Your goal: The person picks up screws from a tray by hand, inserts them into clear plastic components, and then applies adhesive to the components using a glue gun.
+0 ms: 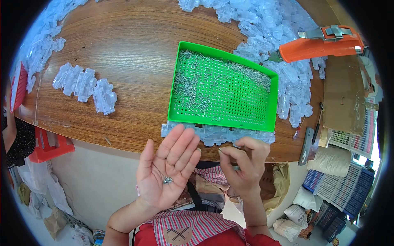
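Observation:
My left hand (169,174) is turned palm up, fingers stretched, with a few small metal screws (167,180) lying in its cupped palm. To its right, my right hand (245,164) hovers by the table's near edge, thumb and fingers curled into a pinch. Whatever may be between those fingertips is too small to make out. Just beyond both hands stands a green perforated tray (223,122) with many loose screws, heaped mostly at its left and far sides. Along the tray's near edge runs a row of clear plastic parts (210,136), partly hidden by the tray and my hands.
Clear plastic pieces (84,85) lie in a short row on the left. A large heap of them (262,24) fills the far right, with an orange electric screwdriver (320,46) above it. A red basket (19,87) and red stool (49,144) are at left.

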### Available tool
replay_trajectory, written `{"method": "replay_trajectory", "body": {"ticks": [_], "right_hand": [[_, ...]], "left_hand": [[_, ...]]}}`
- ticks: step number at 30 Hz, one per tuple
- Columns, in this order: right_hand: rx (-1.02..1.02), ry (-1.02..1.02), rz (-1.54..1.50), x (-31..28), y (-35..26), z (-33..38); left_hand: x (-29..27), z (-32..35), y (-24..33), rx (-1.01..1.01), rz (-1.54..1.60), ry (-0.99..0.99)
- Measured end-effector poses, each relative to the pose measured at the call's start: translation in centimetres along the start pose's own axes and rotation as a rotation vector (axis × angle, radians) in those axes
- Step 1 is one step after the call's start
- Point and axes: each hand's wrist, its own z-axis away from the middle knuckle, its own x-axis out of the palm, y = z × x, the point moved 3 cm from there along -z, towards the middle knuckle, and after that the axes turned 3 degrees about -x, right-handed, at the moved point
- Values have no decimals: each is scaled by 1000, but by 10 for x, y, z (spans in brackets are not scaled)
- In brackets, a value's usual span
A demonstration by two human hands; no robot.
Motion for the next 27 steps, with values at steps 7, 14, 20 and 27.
{"method": "replay_trajectory", "body": {"ticks": [7,14,20,27], "right_hand": [[-36,-15,111,11,2,-6],[-36,-47,122,11,0,-7],[47,-50,54,12,7,-1],[62,-26,-114,-17,-22,-6]], "left_hand": [[-3,-1,1,5,48,62],[-4,0,2,9,44,64],[-2,-4,-3,-10,-60,128],[13,-26,-21,-169,-44,30]]}}
